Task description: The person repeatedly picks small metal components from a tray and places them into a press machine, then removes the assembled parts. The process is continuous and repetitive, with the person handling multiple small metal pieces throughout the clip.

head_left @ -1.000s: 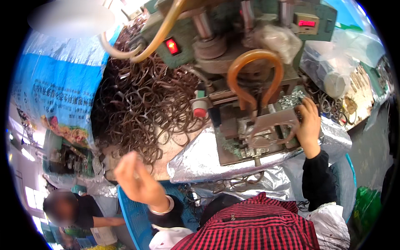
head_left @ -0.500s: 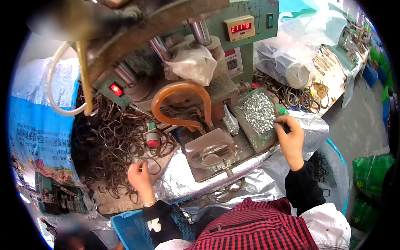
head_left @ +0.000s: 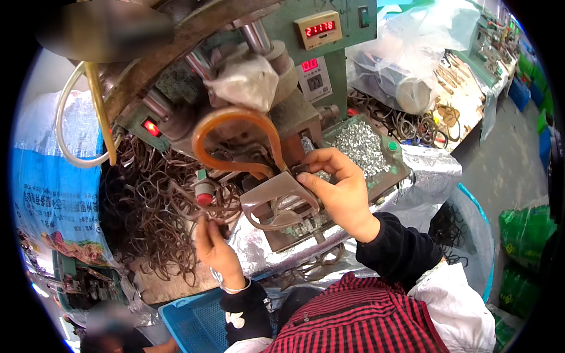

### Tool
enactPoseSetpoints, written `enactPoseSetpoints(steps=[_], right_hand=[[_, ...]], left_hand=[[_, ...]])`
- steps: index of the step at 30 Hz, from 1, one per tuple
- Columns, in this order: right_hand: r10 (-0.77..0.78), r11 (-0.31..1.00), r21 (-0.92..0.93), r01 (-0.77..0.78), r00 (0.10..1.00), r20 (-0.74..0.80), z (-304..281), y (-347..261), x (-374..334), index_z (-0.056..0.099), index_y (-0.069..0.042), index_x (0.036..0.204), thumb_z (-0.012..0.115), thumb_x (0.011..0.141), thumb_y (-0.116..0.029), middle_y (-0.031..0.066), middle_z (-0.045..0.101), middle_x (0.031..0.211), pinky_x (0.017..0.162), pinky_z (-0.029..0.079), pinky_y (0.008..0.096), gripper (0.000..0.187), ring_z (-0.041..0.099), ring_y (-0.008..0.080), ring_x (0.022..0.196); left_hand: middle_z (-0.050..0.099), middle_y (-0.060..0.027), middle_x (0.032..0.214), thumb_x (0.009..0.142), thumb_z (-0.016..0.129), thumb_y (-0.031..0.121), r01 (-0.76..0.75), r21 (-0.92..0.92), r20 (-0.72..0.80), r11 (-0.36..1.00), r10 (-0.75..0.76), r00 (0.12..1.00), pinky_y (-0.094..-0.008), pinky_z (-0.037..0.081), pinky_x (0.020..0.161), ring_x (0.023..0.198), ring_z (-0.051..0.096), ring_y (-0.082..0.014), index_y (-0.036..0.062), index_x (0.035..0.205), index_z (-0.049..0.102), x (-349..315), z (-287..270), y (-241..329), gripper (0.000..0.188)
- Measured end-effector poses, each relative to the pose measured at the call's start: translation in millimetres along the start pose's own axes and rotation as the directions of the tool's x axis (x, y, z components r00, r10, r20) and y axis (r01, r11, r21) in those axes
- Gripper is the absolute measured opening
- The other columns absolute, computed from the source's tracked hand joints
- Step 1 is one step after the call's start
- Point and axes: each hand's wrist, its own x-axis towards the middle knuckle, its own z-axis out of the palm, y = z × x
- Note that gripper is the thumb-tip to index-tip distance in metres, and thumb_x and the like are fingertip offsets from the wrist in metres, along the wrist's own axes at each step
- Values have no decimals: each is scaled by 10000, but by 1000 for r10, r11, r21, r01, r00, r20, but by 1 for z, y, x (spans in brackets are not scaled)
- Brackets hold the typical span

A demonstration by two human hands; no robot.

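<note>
Bench wrapped in crinkled silver foil (head_left: 424, 170); green press machine (head_left: 282, 88) on it, grey concrete floor (head_left: 512, 170) at right. Left hand (head_left: 215, 247) pinches thin brown loops from the tangled pile (head_left: 147, 206). Right hand (head_left: 338, 188) grips a brown loop (head_left: 276, 203) at the die.

Factory workshop: green press machine (head_left: 318, 70), heaped brown loops (head_left: 153, 217).
</note>
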Motion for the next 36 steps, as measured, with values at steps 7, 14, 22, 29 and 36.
enactPoseSetpoints(steps=[7, 14, 22, 29, 36], right_hand=[[194, 954, 227, -197, 980, 33, 19, -23, -5, 559, 35, 1220, 657, 843, 66, 57, 663, 1041, 855, 492, 242, 391, 618, 99, 944], [-166, 892, -367, 265, 946, 278, -28, -26, 1, 639, -44, 1216, 625, 811, -8, 219, 603, 1265, 1038, 452, 427, 406, 569, 353, 1226], [-352, 207, -961, 186, 930, 104, -113, 46, 16, 680, -52, 884, 732, 766, -122, 175, 615, 1194, 911, 499, 486, 147, 510, 389, 1259], [-437, 446, -877, 176, 899, -42, -113, 48, 32, 653, -53, 857, 701, 763, -92, 122, 661, 914, 799, 494, 436, 112, 624, 333, 924], [-349, 628, -773, 88, 920, -179, -120, 55, 28, 668, -21, 912, 698, 864, -99, 107, 671, 792, 680, 494, 319, 96, 645, 205, 716]], left_hand=[[677, -157, 952, 1016, 510, 15, -466, -55, -18, 883, 466, 885, -207, 470, 551, 706, 585, -103, -20, 1341, 564, 47, 51, 104, 332], [691, -157, 838, 862, 619, -65, -811, 47, 470, 583, 703, 533, -313, 527, 577, 675, 648, -227, -50, 1054, 700, 14, 45, 101, 209], [675, -88, 866, 677, 713, -82, -818, -142, 505, 557, 751, 424, -330, 472, 549, 642, 587, -223, 19, 1033, 735, 9, 69, 92, 371], [667, -48, 839, 677, 716, -63, -841, -150, 473, 520, 785, 401, -318, 449, 526, 610, 560, -195, 17, 1040, 739, 13, 70, 85, 373], [700, -168, 1134, 729, 718, -109, -690, -64, 545, 721, 605, 581, -339, 541, 700, 854, 681, -275, 20, 1076, 714, -11, 54, 89, 370]])
